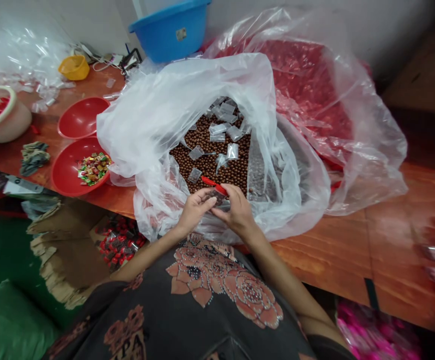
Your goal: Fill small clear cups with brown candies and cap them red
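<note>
A small clear container with a red cap, its contents dark, sits between both hands, above the near edge of a heap of brown balls. The left hand pinches it from one side, thumb on its front; the right hand grips the other side, fingers at the cap. Clear plastic boxes lie on the balls, inside a translucent plastic bag. Left of the bag, wrapped candies fill part of a red bowl; a blue tub stands behind.
</note>
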{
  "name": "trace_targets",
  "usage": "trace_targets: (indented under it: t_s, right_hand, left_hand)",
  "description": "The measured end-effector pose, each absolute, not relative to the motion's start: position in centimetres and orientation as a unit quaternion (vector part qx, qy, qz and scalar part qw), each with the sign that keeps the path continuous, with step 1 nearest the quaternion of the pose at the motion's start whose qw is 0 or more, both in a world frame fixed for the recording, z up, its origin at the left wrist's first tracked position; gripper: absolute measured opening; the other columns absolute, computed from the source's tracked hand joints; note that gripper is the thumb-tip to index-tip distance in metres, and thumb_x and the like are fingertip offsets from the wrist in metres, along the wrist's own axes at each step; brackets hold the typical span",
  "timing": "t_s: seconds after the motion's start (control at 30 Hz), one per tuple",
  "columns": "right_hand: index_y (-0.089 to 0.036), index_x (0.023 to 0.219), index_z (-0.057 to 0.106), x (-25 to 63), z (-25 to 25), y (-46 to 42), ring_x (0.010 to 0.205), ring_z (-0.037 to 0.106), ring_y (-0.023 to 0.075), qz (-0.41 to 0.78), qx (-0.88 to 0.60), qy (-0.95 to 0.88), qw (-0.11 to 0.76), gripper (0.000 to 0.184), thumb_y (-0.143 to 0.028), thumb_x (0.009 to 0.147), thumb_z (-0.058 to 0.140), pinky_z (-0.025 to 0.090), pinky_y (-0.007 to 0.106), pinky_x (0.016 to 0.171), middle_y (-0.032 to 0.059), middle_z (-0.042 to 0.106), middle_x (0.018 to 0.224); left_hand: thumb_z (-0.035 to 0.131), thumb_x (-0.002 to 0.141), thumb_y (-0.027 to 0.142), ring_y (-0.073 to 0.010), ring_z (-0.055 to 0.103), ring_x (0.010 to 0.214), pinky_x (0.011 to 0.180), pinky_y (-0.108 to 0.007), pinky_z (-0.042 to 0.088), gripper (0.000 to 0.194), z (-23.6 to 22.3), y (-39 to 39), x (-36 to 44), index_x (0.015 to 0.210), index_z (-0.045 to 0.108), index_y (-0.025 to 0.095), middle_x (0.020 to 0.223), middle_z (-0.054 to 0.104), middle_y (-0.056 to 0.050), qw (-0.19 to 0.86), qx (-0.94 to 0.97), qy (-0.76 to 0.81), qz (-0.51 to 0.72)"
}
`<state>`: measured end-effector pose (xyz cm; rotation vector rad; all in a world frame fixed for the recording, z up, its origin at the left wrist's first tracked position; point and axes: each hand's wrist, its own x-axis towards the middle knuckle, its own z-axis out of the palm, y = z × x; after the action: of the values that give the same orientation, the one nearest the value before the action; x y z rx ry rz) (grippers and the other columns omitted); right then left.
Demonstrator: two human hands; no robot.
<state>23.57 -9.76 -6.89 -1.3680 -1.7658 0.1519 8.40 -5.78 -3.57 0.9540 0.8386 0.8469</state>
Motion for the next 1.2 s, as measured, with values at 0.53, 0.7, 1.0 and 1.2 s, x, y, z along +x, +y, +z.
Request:
trace_targets:
  t_s: [0.53,0.7,1.0,1.2]
  right_hand:
    - [-0.029,0.151,0.024,23.5,-6.1,-11.0,0.113,0.053,0.0262,0.081,-0.501,-0.767,0.393,0.081,-0.042,0.083,0.067,0.049,0.045,0.094,0.0111,0.053,0.124]
    - [-0.022,0.149,0.025,23.3,-5.1,-10.6,0.120,0.049,0.0292,0.076,-0.512,-0.776,0.360,0.085,-0.053,0.081,0.066,0.045,0.048,0.100,0.0145,0.051,0.131]
    - [-0.020,0.123,0.054,23.3,-5.4,-9.7,0.105,0.058,0.0268,0.009,-0.474,-0.828,0.300,0.057,-0.058,0.081,0.061,0.044,0.043,0.091,0.0130,0.064,0.115]
    - [-0.017,0.139,0.043,22.5,-5.4,-10.0,0.111,0.056,0.0278,0.027,-0.518,-0.805,0.288,0.068,-0.054,0.085,0.061,0.046,0.044,0.092,0.0149,0.061,0.121]
  left_hand:
    - [0.060,0.080,0.047,-0.0154,0.061,0.058,0.059,-0.029,0.051,0.033,-2.0,-4.6,8.4,0.085,0.066,0.016,0.061,0.062,-0.003,0.862,0.211,0.386,0.253]
    - [0.057,0.075,0.040,-0.0123,0.052,0.050,0.057,-0.028,0.048,0.033,-2.0,-5.0,8.8,0.096,0.064,0.016,0.056,0.056,0.001,0.853,0.226,0.385,0.269]
    - [0.050,0.077,0.037,-0.0102,0.040,0.036,0.038,-0.020,0.034,0.035,-2.5,-6.5,8.9,0.108,0.052,0.021,0.048,0.047,0.008,0.812,0.291,0.407,0.301]
    - [0.049,0.082,0.036,-0.0099,0.047,0.043,0.043,-0.021,0.039,0.021,-3.2,-4.6,8.2,0.097,0.050,0.021,0.058,0.052,0.006,0.737,0.416,0.436,0.306]
